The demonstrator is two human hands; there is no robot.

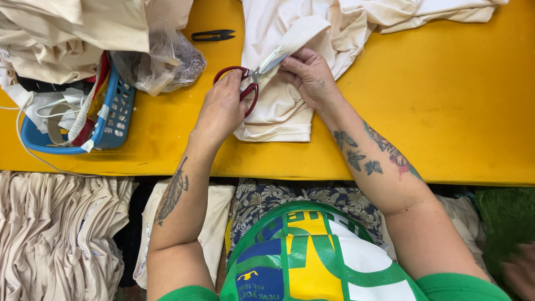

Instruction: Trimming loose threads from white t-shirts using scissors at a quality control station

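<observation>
Your left hand (pixel 223 106) grips the red-handled scissors (pixel 248 83) while your right hand (pixel 309 75) pinches the soft, limp cream garment (pixel 278 111); hold it taut beside the blades.

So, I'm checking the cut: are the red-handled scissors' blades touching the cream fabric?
Touching. The head view shows the red-handled scissors in the left hand, blades lying against the cream fabric pinched by the right hand.

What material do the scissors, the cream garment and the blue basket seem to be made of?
Scissors: shiny metal blades, glossy red handles, probably plastic. Cream garment: soft matte fabric, likely knit cotton, since it folds and creases. Blue basket: moulded plastic, smooth, with grid holes.
</observation>
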